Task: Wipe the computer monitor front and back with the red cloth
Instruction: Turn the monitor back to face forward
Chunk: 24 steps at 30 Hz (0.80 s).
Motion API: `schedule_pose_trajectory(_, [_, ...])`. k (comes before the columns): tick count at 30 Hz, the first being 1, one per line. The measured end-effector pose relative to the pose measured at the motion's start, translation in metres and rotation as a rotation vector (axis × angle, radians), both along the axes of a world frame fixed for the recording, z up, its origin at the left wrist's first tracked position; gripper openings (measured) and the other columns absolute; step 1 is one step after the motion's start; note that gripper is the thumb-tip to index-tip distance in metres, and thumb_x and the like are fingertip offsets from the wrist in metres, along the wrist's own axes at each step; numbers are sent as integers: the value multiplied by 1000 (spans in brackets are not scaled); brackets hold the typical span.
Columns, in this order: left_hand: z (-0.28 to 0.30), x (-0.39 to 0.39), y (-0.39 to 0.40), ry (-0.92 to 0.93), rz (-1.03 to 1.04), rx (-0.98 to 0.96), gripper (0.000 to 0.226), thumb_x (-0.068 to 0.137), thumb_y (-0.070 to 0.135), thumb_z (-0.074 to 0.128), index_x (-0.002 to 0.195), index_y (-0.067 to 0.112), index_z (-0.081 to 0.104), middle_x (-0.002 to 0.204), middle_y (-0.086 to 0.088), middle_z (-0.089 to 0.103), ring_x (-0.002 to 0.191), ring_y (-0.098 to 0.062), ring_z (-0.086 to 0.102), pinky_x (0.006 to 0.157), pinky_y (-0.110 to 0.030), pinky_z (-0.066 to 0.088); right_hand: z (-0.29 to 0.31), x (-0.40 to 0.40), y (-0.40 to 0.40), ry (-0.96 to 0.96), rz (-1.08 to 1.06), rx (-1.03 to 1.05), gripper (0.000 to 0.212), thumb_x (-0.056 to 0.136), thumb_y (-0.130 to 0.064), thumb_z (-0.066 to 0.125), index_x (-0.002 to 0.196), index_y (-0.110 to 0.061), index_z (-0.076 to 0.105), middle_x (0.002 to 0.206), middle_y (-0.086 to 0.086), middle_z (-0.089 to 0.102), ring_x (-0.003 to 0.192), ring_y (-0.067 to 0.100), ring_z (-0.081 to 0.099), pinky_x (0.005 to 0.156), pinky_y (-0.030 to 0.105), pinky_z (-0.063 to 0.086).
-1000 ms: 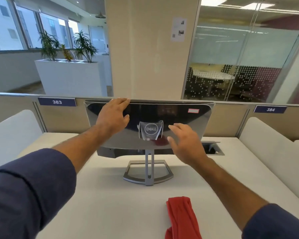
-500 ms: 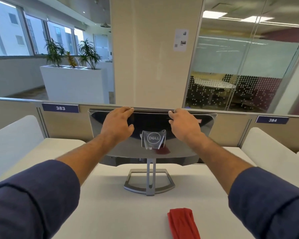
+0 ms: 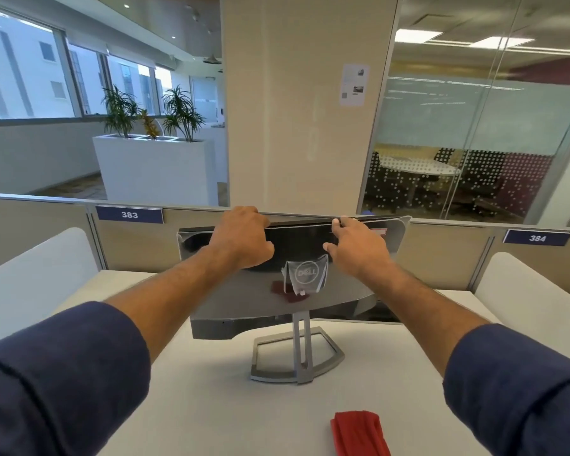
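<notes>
Office daylight fills the upper left of the frame, where windows run behind a white planter (image 3: 155, 166) holding spiky green plants. Below it, at the left middle, a low partition (image 3: 46, 225) carries a blue plate reading 383 (image 3: 129, 214). Toward the centre, the left hand (image 3: 241, 236) hooks its curled fingers over the top edge of the monitor (image 3: 264, 301), gripping that edge with the thumb against the glossy back. This monitor stands on a white desk (image 3: 211, 406) with its back to the camera, a round logo badge (image 3: 306, 273) in the middle of the panel and a grey open-frame stand (image 3: 297, 357) beneath. Behind it rises a beige pillar (image 3: 297, 110) with a paper notice stuck on it. Just right of centre, the right hand (image 3: 359, 246) also holds the monitor's top edge, fingertips curled onto the rim and thumb on the back panel. At the lower centre-right, the red cloth (image 3: 359, 434) lies bunched on the desk, well apart from both hands and near the bottom of the frame. At the right, a second plate reads 384 (image 3: 537, 237), and glass walls show a meeting room.
</notes>
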<state>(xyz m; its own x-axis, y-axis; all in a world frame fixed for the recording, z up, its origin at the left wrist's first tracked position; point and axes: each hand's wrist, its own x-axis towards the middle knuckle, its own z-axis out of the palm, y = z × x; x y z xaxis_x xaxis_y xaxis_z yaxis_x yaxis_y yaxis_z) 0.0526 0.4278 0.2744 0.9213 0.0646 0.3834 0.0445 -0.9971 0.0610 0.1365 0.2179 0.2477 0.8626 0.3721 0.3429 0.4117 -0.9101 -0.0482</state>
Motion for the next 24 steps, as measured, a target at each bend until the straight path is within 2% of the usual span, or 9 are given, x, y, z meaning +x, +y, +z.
schedule_pose_trajectory(3, [15,-2,-5,82,-6,-60,22,71,23,55,85,15,71,83,-3,67,86,-26,62,76,-38,56,2,4,3,26,-3,96,68,93,-66,38,138,-17,51,145,2,46,131,24,45,104,44,42])
schedule_pose_trajectory(6, [23,-2,-10,148,-24,-159,21,66,18,54,77,10,70,76,-7,69,77,-25,65,68,-36,59,8,10,2,87,4,187,78,84,-82,22,97,-20,68,119,1,62,105,22,59,89,42,49])
schedule_pose_trajectory(9, [30,-3,-17,201,-69,-241,15,68,15,55,70,8,68,61,-4,62,64,-23,58,57,-31,50,16,15,1,125,0,247,81,76,-89,17,63,-19,56,80,2,64,73,17,60,70,35,47])
schedule_pose_trajectory(13, [43,-10,-32,300,-132,-384,6,75,16,67,77,15,72,72,3,66,69,-12,59,59,-24,45,21,23,1,146,-27,254,87,73,-92,21,57,-14,55,66,4,60,61,16,57,58,29,41])
schedule_pose_trajectory(15, [47,-13,-38,369,-164,-465,20,79,14,68,98,9,73,94,-2,70,84,-13,60,73,-28,51,21,26,0,158,-28,244,86,72,-93,24,57,-14,55,63,4,58,57,16,55,53,27,38])
schedule_pose_trajectory(17, [50,-15,-43,403,-178,-529,34,81,10,66,115,4,65,115,-10,65,102,-18,58,90,-34,48,22,28,-1,165,-28,241,85,70,-92,28,59,-13,58,62,4,56,55,15,53,51,25,38])
schedule_pose_trajectory(20, [54,-18,-47,422,-204,-604,35,81,4,62,117,2,61,119,-14,62,110,-26,58,99,-40,48,23,29,-5,174,-16,256,75,73,-87,38,63,-15,59,70,4,61,61,16,56,51,25,37])
schedule_pose_trajectory(22, [56,-19,-48,435,-229,-670,37,81,-2,58,118,-1,59,116,-19,65,108,-29,60,99,-44,50,21,32,-7,176,15,258,69,77,-83,40,62,-17,54,88,5,66,73,18,59,57,26,39])
schedule_pose_trajectory(24, [56,-19,-48,462,-249,-742,43,82,-5,56,125,-4,52,116,-22,65,106,-30,61,97,-43,52,18,36,-10,189,41,259,68,79,-83,37,64,-18,53,116,8,65,94,22,61,72,30,44])
